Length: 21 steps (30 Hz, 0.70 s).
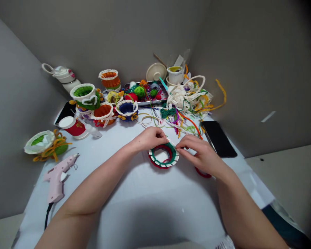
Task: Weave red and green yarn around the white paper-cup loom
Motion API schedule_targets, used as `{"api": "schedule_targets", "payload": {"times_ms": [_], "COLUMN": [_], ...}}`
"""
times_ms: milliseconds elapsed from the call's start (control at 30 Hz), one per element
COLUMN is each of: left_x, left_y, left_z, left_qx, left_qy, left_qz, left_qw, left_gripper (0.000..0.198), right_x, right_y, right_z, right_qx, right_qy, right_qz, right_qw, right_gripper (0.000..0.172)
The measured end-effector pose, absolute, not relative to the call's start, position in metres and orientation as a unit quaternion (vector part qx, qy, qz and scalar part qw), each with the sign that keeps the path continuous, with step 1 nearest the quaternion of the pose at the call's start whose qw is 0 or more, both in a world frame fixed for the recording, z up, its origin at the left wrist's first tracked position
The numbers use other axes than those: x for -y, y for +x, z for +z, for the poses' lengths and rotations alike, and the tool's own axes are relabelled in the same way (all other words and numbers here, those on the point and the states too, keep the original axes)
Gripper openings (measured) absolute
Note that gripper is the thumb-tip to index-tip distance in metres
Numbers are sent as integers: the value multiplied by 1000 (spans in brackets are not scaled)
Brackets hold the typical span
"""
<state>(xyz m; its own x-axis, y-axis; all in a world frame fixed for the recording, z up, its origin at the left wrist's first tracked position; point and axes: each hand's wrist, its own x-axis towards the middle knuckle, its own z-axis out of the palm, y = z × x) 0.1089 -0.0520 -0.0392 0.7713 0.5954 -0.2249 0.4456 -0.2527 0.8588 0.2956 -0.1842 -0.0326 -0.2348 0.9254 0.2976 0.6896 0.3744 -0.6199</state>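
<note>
A paper cup woven round with red and green cord (163, 156) stands on the white table (134, 200) in front of me. My left hand (149, 137) rests on its far left rim, fingers curled against it. My right hand (200, 154) touches the right rim, thumb and fingers pinched on a green cord there. A loop of red cord (202, 174) lies under my right wrist.
Several finished woven cups (103, 112) stand at the back left, with a red paper cup (74, 127). A tray of yarn balls (145, 93) and a tangle of cords and lace (189, 100) lie behind. A pink glue gun (57, 178) lies left; a dark phone (219, 138) lies right.
</note>
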Motion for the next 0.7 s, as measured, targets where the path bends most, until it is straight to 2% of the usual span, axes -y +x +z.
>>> {"api": "schedule_targets", "payload": {"times_ms": [267,533,700], "left_x": [53,48,57], "left_y": [108,101,107], "left_z": [-33,-22,-19], "left_qx": [-333,-303,-276], "left_qy": [780,812,794], "left_qz": [52,-1,51], "left_qw": [528,498,539], "left_gripper": [22,18,28], "right_x": [186,180,178], "right_y": [308,303,298], "right_z": [-35,-51,-54], "right_qx": [758,746,737], "right_qy": [-525,-542,-545], "right_qz": [204,244,257], "right_qw": [328,301,304], "right_gripper": [14,15,13]}}
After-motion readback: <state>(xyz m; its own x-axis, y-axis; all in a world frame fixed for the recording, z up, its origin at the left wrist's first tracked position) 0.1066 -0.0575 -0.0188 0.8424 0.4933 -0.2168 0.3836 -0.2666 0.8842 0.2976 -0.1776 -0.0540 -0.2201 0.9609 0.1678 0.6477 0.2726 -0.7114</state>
